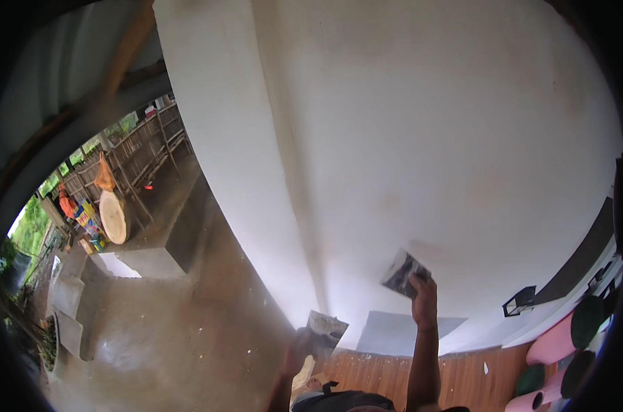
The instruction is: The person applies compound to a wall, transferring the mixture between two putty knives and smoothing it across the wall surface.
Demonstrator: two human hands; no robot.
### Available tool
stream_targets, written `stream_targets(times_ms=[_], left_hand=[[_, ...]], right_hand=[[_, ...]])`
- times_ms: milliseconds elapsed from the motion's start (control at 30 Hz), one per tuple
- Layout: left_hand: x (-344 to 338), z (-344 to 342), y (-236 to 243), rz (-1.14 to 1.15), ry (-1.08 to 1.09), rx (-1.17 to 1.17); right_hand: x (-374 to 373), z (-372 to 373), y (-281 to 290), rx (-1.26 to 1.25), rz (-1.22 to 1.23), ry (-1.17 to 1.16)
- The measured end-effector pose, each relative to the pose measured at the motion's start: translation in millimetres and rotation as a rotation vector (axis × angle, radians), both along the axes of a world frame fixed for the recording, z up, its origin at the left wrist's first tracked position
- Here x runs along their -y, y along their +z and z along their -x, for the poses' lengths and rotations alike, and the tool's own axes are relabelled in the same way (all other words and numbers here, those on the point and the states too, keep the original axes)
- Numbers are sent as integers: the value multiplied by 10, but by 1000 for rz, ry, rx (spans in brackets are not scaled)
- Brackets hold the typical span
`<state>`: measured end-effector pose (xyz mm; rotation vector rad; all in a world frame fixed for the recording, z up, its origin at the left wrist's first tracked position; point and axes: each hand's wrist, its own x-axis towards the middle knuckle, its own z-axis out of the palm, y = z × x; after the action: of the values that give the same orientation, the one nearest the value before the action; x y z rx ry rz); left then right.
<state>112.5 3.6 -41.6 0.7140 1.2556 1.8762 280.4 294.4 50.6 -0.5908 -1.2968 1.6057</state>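
Right hand: up against the white wall [421,137], the right hand [423,295] has its grip closed on the handle of a plastering trowel [401,271], blade dark and smeared, lying flat or nearly flat on the wall's lower right stretch.
Left hand: lower and to the left, the left hand [298,349] holds a hawk [325,326], grip wrapped under it; a pale dab of filler sits on its upper face.
Wall: broad and white, with a raised pillar running down its left part; a grey unfinished patch [401,333] shows just below the trowel, near the wall's bottom edge.
Floor: bare concrete floor [167,343] on the left, wooden boards [373,374] at the wall's foot.
Surroundings: a bamboo fence [143,154] far left with a round pale disc [112,216] leaning by it; pink rounded shapes [552,343] at the lower right edge.
Step in hand: by my reading, it's the spreading stroke, filler being skimmed onto the wall above the grey patch.
Next move calls for: I'd say steady pressure with the blade kept at a shallow angle, and the hawk kept level and close so the filler doesn't slide off; whether the blade carries enough material I cannot tell.
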Motion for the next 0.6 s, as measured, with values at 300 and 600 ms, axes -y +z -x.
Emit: stream_targets(times_ms=[300, 600], left_hand=[[568, -105, 5, 47, 229, -184], [987, -89, -642, 401, 604, -371]], right_hand=[[877, 191, -1370, -165, 758, 329], [1125, -910, -2195, -63, 965, 75]])
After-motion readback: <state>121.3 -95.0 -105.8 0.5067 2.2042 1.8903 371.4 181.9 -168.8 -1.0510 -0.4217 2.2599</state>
